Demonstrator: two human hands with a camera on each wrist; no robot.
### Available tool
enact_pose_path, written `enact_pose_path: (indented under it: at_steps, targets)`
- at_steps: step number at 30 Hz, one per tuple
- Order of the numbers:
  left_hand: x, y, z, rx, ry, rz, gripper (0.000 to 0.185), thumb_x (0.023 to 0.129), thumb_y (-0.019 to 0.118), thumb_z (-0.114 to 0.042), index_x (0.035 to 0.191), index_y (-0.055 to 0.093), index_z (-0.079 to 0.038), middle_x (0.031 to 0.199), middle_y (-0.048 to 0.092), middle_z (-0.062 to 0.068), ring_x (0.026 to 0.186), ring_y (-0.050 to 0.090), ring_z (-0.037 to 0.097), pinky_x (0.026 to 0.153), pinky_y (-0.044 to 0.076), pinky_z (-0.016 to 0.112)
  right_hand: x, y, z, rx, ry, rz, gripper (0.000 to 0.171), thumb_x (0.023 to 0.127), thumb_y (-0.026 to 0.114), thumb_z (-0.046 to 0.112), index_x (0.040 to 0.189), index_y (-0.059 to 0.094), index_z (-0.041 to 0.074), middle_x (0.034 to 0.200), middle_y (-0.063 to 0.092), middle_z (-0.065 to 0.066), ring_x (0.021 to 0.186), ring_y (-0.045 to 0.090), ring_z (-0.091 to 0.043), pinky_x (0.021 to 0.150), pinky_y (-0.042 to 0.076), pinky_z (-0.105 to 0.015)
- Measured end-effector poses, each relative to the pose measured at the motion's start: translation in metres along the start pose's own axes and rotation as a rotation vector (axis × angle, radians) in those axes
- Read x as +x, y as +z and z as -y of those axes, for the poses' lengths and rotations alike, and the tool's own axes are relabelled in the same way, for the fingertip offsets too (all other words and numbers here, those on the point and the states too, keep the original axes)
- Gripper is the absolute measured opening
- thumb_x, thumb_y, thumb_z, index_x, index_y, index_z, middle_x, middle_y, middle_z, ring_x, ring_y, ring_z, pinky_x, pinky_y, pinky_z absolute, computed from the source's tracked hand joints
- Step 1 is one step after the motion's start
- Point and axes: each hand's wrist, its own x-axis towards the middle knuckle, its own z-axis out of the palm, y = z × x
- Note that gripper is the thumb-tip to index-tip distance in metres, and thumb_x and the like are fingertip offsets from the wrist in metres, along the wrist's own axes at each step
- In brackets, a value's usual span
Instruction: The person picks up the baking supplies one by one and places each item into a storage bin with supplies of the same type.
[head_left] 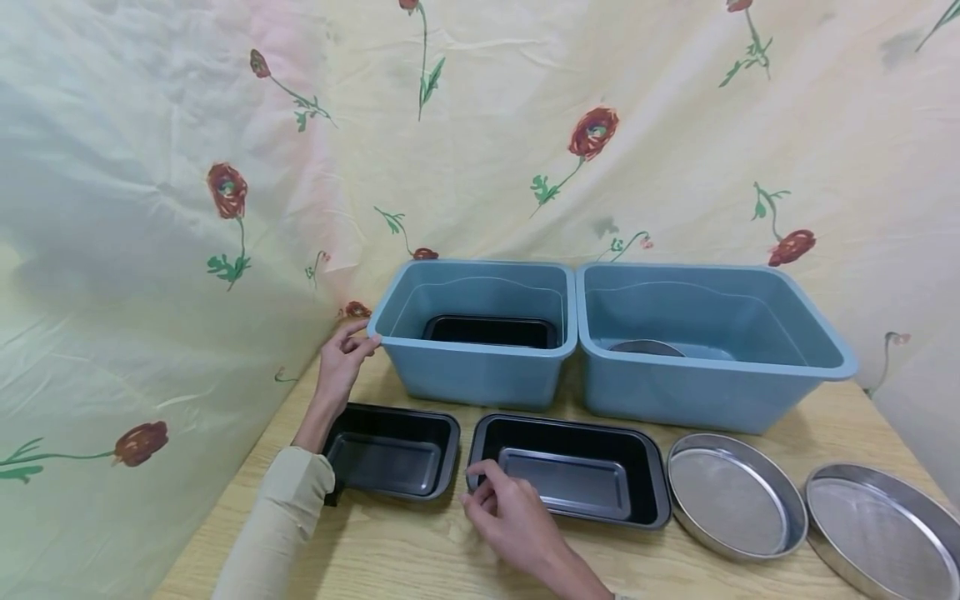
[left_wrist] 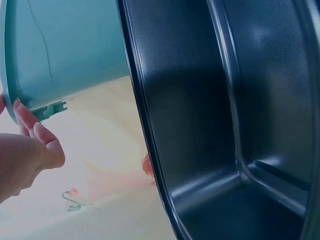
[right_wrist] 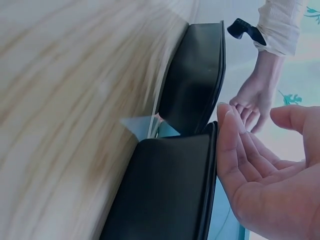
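While the left hand (head_left: 341, 360) is resting its fingertips against the near left corner of the left blue tub (head_left: 480, 333) in the middle of the head view, its fingers are lying loosely bent and holding nothing; the left wrist view is showing the same touch at the tub's rim. Just below that hand, at lower left, a small black loaf pan (head_left: 392, 452) is sitting on the bench (head_left: 420, 558), untouched. To its right, at lower centre, the right hand (head_left: 506, 515) is pinching the near left rim of the larger black loaf pan (head_left: 573, 471), thumb and fingers curling over the edge, while the pan is lying flat on the wood. Further right, two round metal sieves (head_left: 735, 496) and (head_left: 885, 525) are lying side by side toward the lower right corner.

Behind them, the left tub is already holding one black pan (head_left: 491, 331), and the right blue tub (head_left: 712, 342) is holding one round metal piece (head_left: 647, 347). Judging from this, the sorting seems to be only begun: one item is lying in each tub, and two pans and two sieves are waiting on the bench, the larger pan being the one in hand.
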Motion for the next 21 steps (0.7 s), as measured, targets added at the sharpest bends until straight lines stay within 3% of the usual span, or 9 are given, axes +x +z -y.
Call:
enact_pose_path:
  at_steps: [6, 15, 21]
  targets:
    - [-0.001, 0.001, 0.001, -0.008, 0.012, -0.008, 0.048, 0.101, 0.07, -0.017, 0.142, 0.056, 0.002, 0.085, 0.068, -0.007, 0.088, 0.056, 0.015, 0.094, 0.037, 0.038, 0.001, 0.007, 0.001, -0.014, -0.016, -0.015, 0.026, 0.097, 0.065, 0.006, 0.122, 0.064, -0.003, 0.083, 0.071, 0.009, 0.071, 0.064, -0.001, 0.07, 0.053, -0.026]
    - [0.0, 0.002, 0.003, -0.004, 0.013, -0.021, 0.045, 0.101, 0.07, -0.016, 0.14, 0.058, 0.002, 0.099, 0.072, 0.01, 0.091, 0.058, 0.02, 0.093, 0.038, 0.036, 0.002, 0.012, 0.002, 0.012, 0.029, -0.005, 0.035, 0.095, 0.064, 0.008, 0.127, 0.062, -0.007, 0.087, 0.073, 0.006, 0.072, 0.066, -0.002, 0.068, 0.053, -0.025]
    - [0.0, 0.001, 0.003, -0.003, 0.005, -0.017, 0.046, 0.101, 0.07, -0.017, 0.141, 0.057, 0.001, 0.092, 0.071, 0.001, 0.089, 0.057, 0.017, 0.092, 0.037, 0.035, 0.003, 0.013, 0.003, 0.007, 0.037, -0.009, 0.041, 0.095, 0.065, 0.009, 0.131, 0.059, -0.01, 0.085, 0.072, 0.006, 0.07, 0.065, -0.001, 0.067, 0.052, -0.025]
